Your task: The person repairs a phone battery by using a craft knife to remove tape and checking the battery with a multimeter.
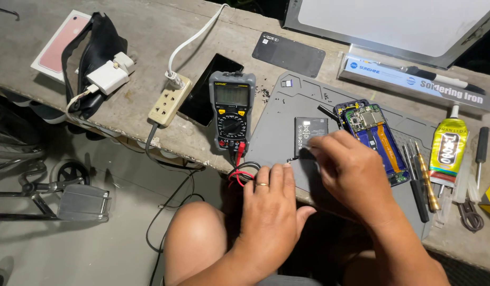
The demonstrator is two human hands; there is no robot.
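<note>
At the near edge of the grey work mat (287,106), the right hand (351,169) is curling its fingers together over the lower end of a flat black battery (310,132), seemingly pinching a thin probe tip against the battery's contacts, though the fingers are hiding exactly what they are gripping. The left hand (269,206), wearing a ring, is lying with fingers extended, mostly flat, and pressing down just beside the battery's lower left corner, probably steadying a small dark lead end there; whether it is holding anything I cannot tell. Red and black test leads (244,172) are looping from beneath the left hand up to the multimeter (232,108), which is sitting just left of the mat with its screen facing the person for easy reading. To the right of the battery, an opened blue phone (374,137) is lying with its circuit board exposed, near enough for the battery to go back in. Screwdrivers (420,180) and a glue tube (448,145) are resting further right on the desk (150,32), within reach.
</note>
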